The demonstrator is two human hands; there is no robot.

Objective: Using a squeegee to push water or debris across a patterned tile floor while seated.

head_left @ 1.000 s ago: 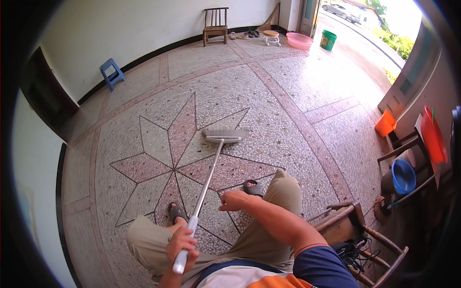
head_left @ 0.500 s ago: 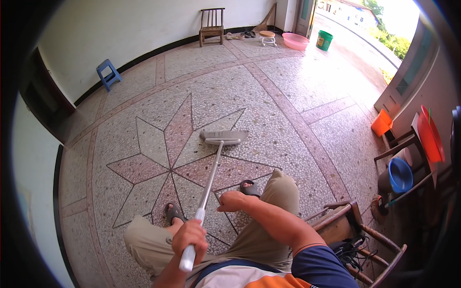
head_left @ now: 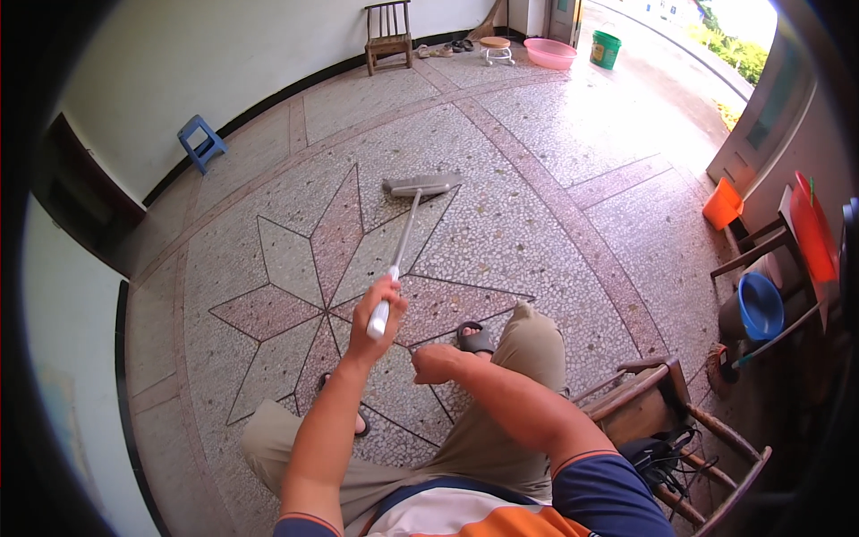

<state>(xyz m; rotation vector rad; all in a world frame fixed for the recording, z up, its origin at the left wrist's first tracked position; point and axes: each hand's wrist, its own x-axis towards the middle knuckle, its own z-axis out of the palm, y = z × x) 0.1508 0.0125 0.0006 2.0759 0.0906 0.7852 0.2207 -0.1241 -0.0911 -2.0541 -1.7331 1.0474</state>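
My left hand [head_left: 379, 309] is wrapped round the white grip of a long-handled mop [head_left: 407, 231], which has a metal pole. Out on the speckled floor lies its wide, flat grey head [head_left: 420, 185], beyond the middle of the star pattern. My right hand [head_left: 437, 363] is closed in a loose fist with nothing visible in it, apart from the mop, and its forearm lies over my right thigh. My two feet in dark sandals [head_left: 476, 337] are on the floor below; my left arm partly hides the left one.
Beside me at the right stands a wooden chair [head_left: 640, 403] with black cables on it. Farther right are an orange bin [head_left: 723, 204], a blue bucket [head_left: 761, 306] and a red basin [head_left: 810, 228]. A blue stool [head_left: 202, 143], wooden chair [head_left: 387, 40], pink basin [head_left: 550, 55] and green bucket [head_left: 605, 51] stand farther off.
My left arm has stretched forward, pushing the mop head away from me across the floor. My right hand stays closed in nearly the same place.
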